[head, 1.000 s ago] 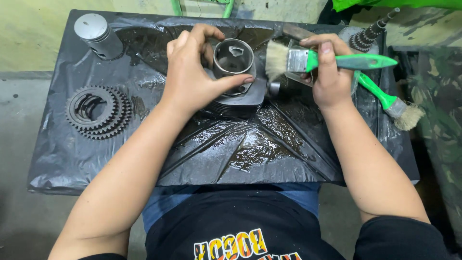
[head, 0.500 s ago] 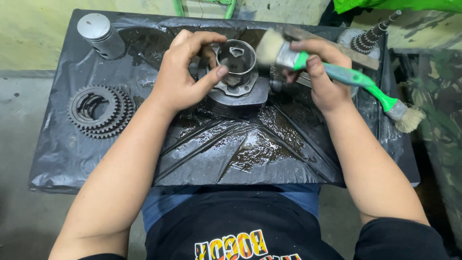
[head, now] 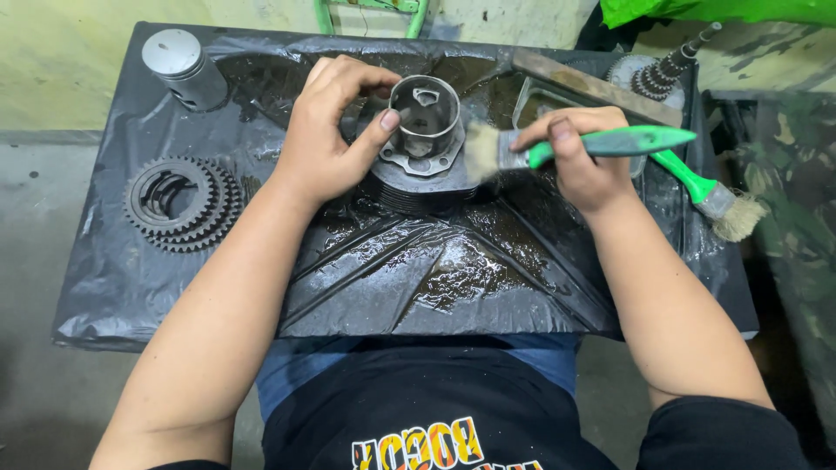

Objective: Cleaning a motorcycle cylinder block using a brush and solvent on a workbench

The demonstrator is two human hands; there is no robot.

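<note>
Head view, what has changed: half a second back the green-handled paintbrush was tilted with its bristles up at the rim of the grey finned metal cylinder; now it lies level and the bristles meet the cylinder's right side, so the brushing has gone from the top to the flank.
Cylinder's place: upper middle of the frame, upright on the wet black plastic sheet that covers the desk.
Left hand: comes in from the lower left, wrist bent over the cylinder; fingers curled loosely about its left rim, thumb tip on the edge, steadying it rather than clamping it.
Right hand: comes in from the lower right, forearm steep; fingers closed around the brush handle near the ferrule, index laid along the top.
Round about: a silver piston at upper left, a stack of dark toothed gears at left, a second green-handled brush at right, a geared shaft at upper right.
</note>
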